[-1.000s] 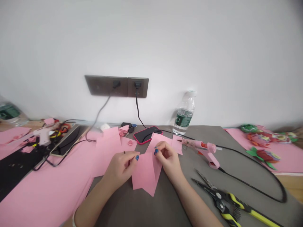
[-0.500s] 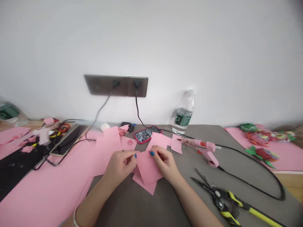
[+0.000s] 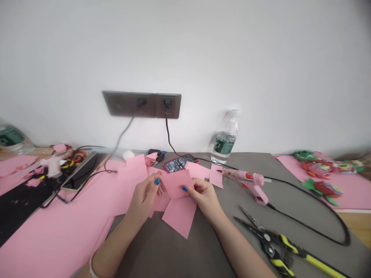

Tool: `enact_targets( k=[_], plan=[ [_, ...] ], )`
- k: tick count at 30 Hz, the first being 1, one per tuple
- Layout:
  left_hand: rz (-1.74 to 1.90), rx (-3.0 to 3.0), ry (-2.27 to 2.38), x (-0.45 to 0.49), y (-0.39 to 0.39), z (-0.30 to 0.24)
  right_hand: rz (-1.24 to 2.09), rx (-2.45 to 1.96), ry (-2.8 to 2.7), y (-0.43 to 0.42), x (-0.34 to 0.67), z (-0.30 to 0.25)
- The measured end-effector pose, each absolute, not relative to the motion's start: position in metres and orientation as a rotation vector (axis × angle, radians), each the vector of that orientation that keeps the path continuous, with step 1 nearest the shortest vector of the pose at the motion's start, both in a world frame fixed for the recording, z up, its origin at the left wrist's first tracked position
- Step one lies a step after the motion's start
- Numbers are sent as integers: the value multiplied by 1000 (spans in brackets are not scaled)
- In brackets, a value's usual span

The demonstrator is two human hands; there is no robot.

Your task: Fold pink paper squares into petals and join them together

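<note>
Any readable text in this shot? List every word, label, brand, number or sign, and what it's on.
No text can be read.
Bottle right of centre: green label, too blurred.
Far-left bottle: label too blurred.
Lit phone: content too small.
Pliers: any marks too small.
Pink paper in the right hand: no writing visible.

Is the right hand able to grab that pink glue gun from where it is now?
Probably yes: the glue gun lies just to the right of the right hand, with only gray tabletop between hand and handle. It would likely need to release the pink paper first.
</note>
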State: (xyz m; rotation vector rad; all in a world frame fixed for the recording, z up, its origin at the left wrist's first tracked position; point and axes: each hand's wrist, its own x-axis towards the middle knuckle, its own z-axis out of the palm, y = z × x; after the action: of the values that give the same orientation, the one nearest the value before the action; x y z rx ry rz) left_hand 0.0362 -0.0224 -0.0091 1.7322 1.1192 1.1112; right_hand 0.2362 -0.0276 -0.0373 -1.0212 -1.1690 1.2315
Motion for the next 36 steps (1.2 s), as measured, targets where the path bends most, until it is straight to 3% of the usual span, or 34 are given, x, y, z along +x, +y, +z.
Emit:
enact_targets(
  k=[14, 28, 36],
  plan=[
    [1180, 1848, 1202, 37, -21, -12, 1270, -1049, -1278, -29, 236, -38],
    [1405, 1945, 876, 35, -18, -15, 1097, -1013, -1225, -26, 234, -41],
    [1256, 1875, 1071, 38, -17, -13, 1099, -1033, -1115, -28, 234, -42]
  ],
)
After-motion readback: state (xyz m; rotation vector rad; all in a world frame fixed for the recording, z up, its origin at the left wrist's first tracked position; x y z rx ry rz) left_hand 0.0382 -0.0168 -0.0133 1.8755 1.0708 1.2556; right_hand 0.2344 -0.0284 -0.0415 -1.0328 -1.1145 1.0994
